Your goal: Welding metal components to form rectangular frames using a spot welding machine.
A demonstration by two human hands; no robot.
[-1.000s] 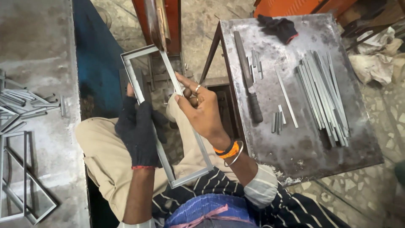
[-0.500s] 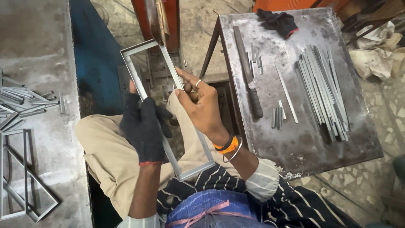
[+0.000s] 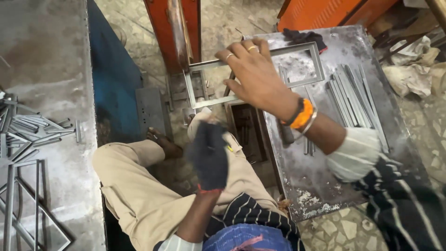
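Grey steel, a flat rectangular frame (image 3: 260, 74) sits at upper centre, gripped by the bare right hand (image 3: 255, 74) over a scuffed metal table (image 3: 325, 176). The black-gloved left hand (image 3: 209, 155), blurred, hangs empty at centre, fingers loosely curled.

My right hand (image 3: 254, 74) covers the middle of the metal frame (image 3: 316, 58), so I cannot see how my fingers close on its bar. My left hand (image 3: 209, 155), in its dark glove, is blurred; whether it holds anything I cannot tell. My right sleeve (image 3: 409, 204) runs off the lower right corner. The welded frames (image 3: 28, 209) on the left bench are cut by the left and bottom edges. The handle of the tool (image 3: 286, 135) beneath my wrist is mostly hidden.
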